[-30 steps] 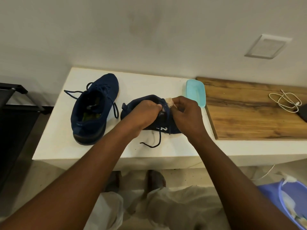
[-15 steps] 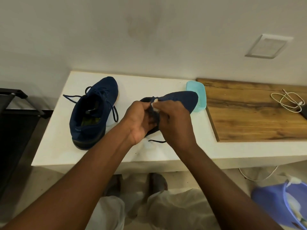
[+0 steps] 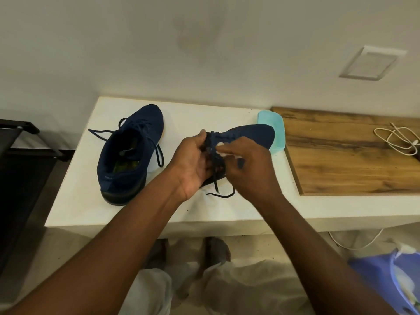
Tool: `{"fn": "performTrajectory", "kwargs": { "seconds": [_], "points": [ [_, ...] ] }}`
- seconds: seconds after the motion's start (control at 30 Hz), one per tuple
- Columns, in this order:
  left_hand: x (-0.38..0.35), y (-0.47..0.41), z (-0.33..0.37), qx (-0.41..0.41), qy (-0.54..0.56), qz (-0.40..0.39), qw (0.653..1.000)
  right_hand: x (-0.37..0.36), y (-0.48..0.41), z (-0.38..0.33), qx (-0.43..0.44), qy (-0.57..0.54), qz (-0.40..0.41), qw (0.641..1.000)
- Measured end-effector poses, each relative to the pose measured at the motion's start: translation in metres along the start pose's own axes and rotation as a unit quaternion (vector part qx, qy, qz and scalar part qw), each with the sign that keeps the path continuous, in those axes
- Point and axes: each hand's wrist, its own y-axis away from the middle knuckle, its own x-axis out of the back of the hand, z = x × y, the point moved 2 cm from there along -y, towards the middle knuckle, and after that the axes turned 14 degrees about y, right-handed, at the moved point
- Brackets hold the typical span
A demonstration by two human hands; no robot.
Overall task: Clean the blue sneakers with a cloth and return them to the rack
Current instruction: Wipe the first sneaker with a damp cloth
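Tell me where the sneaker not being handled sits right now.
In the head view the free sneaker stands on the white counter, left of the left hand and the held sneaker, toe toward the wall.

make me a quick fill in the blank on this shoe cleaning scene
1. The left hand grips one sneaker while the right hand presses on it a cloth coloured ____.
2. The other sneaker stands on the table, to the person's ____.
3. The coiled cable lies on the ____ board.

Missing words: white; left; wooden
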Motion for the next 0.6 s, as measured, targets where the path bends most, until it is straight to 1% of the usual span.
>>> {"fn": "performTrajectory", "kwargs": {
  "seconds": [0.1,0.13,0.2,0.23,0.27,0.33,0.43,0.47,0.53,0.57,0.6],
  "points": [
    [-0.006,0.002,0.005,-0.012,-0.028,-0.026,0.999,0.003,-0.004,0.038,-0.121,0.000,-0.017,0.993],
    [-0.007,0.002,0.005,-0.021,-0.042,-0.029,0.998,-0.001,-0.007,0.048,-0.149,0.006,-0.024,0.988],
    [-0.009,0.001,0.002,-0.050,-0.096,-0.043,0.993,-0.007,-0.010,0.047,-0.169,-0.007,-0.016,0.986],
    [-0.008,0.001,0.000,-0.073,-0.144,-0.048,0.986,-0.010,-0.010,0.038,-0.160,-0.026,-0.007,0.987],
    [-0.006,0.001,-0.003,-0.102,-0.199,-0.049,0.974,-0.014,-0.007,0.028,-0.147,-0.046,-0.002,0.988],
    [0.000,-0.002,-0.003,-0.155,-0.315,-0.050,0.935,-0.022,0.003,0.011,-0.121,-0.082,-0.009,0.989],
    [0.009,-0.003,-0.002,-0.160,-0.427,-0.065,0.888,-0.027,0.010,0.020,-0.105,-0.090,-0.034,0.990],
    [0.010,-0.004,-0.003,-0.162,-0.462,-0.074,0.869,-0.028,0.008,0.031,-0.123,-0.092,-0.039,0.987],
    [0.010,-0.003,-0.004,-0.174,-0.533,-0.066,0.825,-0.032,0.000,0.057,-0.197,-0.117,-0.028,0.973],
    [0.010,-0.003,-0.004,-0.188,-0.546,-0.055,0.815,-0.034,-0.005,0.067,-0.235,-0.121,-0.016,0.964],
    [0.010,-0.004,-0.004,-0.200,-0.542,-0.045,0.815,-0.036,-0.008,0.075,-0.259,-0.112,-0.002,0.959]
  ]
}}
